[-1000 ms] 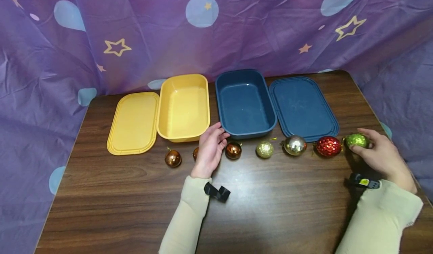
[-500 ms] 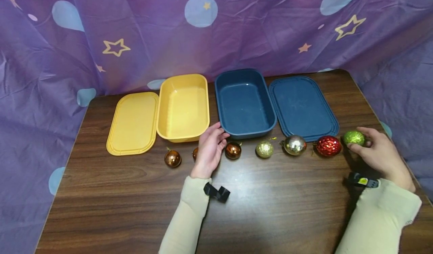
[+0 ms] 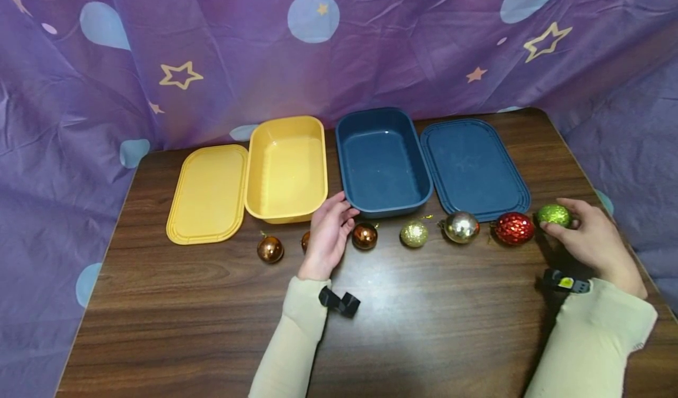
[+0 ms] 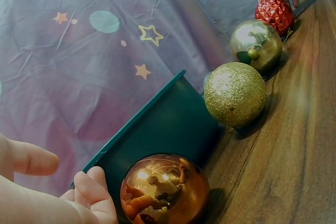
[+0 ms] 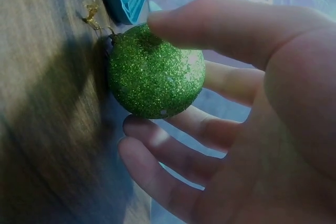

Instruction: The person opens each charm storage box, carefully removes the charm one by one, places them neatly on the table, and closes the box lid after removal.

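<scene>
At the right end of a row of Christmas baubles, my right hand (image 3: 598, 242) holds a green glitter bauble (image 3: 553, 215) between thumb and fingers. In the right wrist view its gold hanging loop (image 5: 92, 17) points toward the table. A red faceted bauble (image 3: 514, 229) lies just left of it. My left hand (image 3: 329, 236), its fingers loosely bent and thumb apart, rests at the near left corner of the blue box (image 3: 384, 162). Beside it sits a shiny copper bauble (image 3: 365, 236); another copper bauble (image 3: 305, 241) is mostly hidden behind the hand.
A third copper bauble (image 3: 271, 249) lies at the left, with a gold glitter bauble (image 3: 414, 234) and a silver one (image 3: 461, 228) mid-row. Behind stand a yellow box (image 3: 288, 168), yellow lid (image 3: 209, 195) and blue lid (image 3: 475, 168), backed by a purple curtain (image 3: 238, 45).
The green bauble has shifted slightly left, toward the red one, with my right hand on it. My left hand stays at the blue box's corner.
</scene>
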`<action>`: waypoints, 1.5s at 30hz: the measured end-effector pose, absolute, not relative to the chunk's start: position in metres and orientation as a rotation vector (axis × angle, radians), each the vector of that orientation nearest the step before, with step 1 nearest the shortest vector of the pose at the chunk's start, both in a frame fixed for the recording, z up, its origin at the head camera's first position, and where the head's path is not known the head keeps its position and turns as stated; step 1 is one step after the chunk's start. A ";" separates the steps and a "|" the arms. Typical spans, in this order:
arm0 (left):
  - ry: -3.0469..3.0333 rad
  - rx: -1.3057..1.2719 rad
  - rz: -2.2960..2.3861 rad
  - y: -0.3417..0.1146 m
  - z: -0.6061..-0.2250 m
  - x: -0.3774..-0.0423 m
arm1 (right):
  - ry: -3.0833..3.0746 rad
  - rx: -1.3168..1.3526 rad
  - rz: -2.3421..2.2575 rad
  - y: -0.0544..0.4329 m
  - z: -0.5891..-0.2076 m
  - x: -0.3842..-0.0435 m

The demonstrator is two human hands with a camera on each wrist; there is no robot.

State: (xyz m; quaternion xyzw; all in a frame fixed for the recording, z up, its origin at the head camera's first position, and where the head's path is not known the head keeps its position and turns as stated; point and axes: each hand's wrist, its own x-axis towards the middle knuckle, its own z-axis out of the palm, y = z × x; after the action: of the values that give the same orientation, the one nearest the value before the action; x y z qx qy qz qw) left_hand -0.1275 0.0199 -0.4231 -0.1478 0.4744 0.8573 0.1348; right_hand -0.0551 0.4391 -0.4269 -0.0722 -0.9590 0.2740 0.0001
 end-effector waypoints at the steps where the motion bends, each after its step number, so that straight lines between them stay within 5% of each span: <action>1: 1.372 -0.430 2.486 0.020 -0.423 -0.128 | -3.012 -0.231 0.855 0.439 -0.426 -0.055; 45: 1.428 -0.409 2.475 0.023 -0.422 -0.123 | -2.664 -0.517 0.683 0.433 -0.396 -0.043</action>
State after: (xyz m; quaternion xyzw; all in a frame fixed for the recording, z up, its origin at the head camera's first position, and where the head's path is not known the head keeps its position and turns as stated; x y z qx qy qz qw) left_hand -0.1235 0.0226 -0.4217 -0.1404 0.4907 0.8504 0.1274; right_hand -0.0427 0.4330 -0.3959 -0.1819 -0.9380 0.2403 0.1709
